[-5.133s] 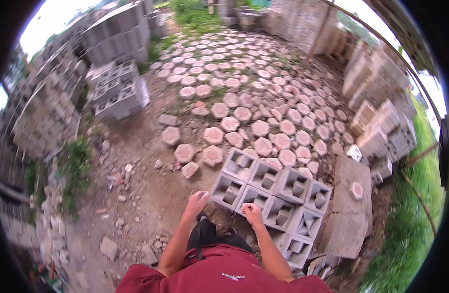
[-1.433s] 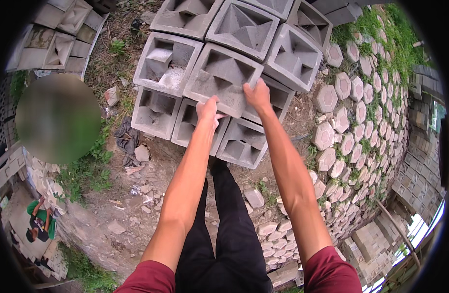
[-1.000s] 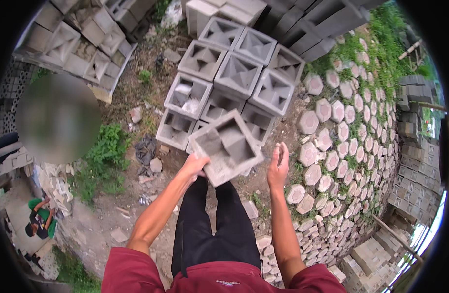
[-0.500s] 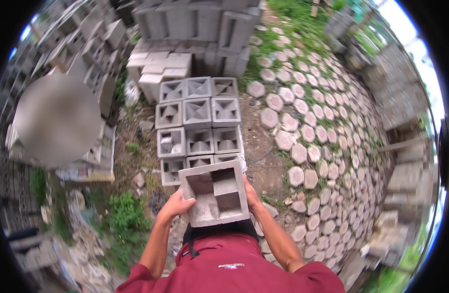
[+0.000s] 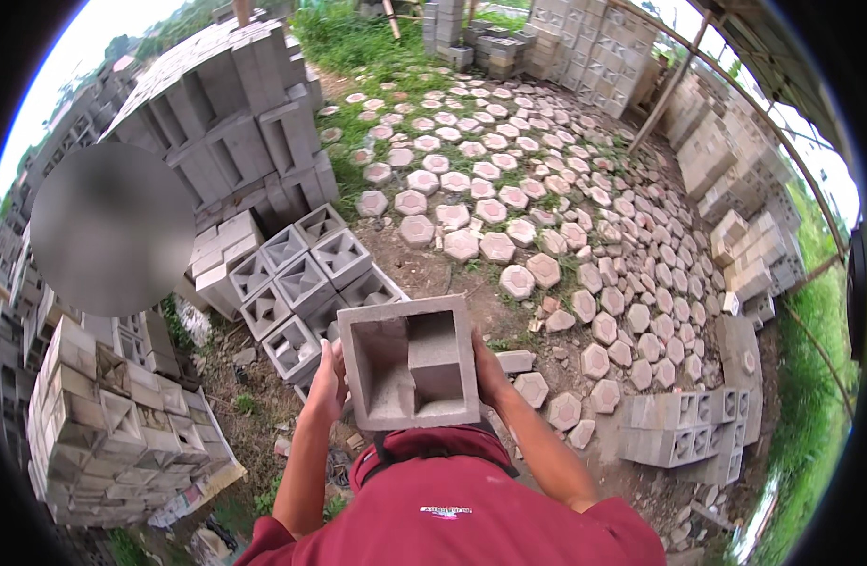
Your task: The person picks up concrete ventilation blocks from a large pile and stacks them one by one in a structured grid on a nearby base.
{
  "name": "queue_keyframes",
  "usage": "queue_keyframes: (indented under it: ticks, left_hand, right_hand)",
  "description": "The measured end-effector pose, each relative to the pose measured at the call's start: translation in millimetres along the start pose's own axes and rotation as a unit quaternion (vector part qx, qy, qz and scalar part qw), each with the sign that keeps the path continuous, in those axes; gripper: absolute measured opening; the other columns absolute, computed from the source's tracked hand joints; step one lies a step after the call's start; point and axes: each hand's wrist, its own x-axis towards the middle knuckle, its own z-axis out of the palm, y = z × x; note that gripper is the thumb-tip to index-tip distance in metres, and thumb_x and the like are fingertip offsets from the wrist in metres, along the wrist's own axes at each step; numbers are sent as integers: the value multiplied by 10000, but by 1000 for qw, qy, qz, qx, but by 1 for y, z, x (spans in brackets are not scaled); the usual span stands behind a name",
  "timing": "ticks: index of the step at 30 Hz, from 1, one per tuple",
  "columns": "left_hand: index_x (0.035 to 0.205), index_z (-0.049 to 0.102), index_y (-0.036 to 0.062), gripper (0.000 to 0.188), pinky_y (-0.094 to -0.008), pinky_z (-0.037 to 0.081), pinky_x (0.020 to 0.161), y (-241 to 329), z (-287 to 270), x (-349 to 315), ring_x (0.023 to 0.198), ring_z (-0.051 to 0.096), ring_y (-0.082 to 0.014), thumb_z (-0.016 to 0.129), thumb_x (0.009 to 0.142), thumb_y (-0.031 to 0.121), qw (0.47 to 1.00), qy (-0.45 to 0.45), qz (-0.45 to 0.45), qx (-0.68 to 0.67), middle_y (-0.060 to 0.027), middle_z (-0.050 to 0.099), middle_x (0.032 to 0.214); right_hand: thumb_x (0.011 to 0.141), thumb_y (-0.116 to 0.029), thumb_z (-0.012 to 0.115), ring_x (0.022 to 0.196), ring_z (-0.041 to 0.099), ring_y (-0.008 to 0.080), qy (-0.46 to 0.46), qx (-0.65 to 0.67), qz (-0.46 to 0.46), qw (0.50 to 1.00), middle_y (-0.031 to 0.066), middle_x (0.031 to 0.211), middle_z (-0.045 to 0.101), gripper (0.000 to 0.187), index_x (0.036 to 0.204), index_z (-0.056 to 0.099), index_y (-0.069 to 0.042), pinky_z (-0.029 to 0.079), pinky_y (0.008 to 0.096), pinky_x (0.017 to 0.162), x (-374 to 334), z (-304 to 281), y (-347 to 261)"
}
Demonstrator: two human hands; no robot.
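Observation:
A square grey concrete vent block (image 5: 440,351) is held in front of my waist, its stepped hollow face turned up toward me. My left hand (image 5: 326,382) presses on its left side with the fingers pointing upward and the thumb side near the rim. Against the opposite side lies my right hand (image 5: 491,374), its fingers partly hidden behind the block. Beyond the held block, just to the left, stands a group of similar vent blocks (image 5: 301,281) in rows; the block in my hands covers part of them.
Hexagonal pavers (image 5: 497,247) spread over the ground ahead and right, with grass between. A tall block stack (image 5: 228,127) rises at far left, a paler stack (image 5: 122,424) at near left. More vent blocks (image 5: 674,429) stand at right. Rubble (image 5: 561,321) lies among the pavers.
My view has swung to the right, so the rows of blocks now appear farther left. The held block stays between my hands; my left thumb no longer hooks over its rim.

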Motion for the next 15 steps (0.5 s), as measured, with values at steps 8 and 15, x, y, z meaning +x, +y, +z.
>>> queue_keyframes:
  ticks: [8,15]
  left_hand:
    - [1190,520,33,515,-380,433,921,-131,31,64,1023,563,-269,327,924,429,976,-39,-209,43,-129,576,1146]
    - [1211,501,18,450,-377,487,859,-203,188,-3,981,588,-256,315,958,341,951,-171,-221,133,-134,576,1129]
  right_hand:
    - [950,-474,308,1033,493,174,130,51,-153,978,105,1136,542,582,1246,467,1,374,301,916,-66,-107,58]
    - [909,-538,374,1013,558,248,199,295,-211,910,108,1140,567,589,1258,474,-74,468,394,867,-225,-180,87]
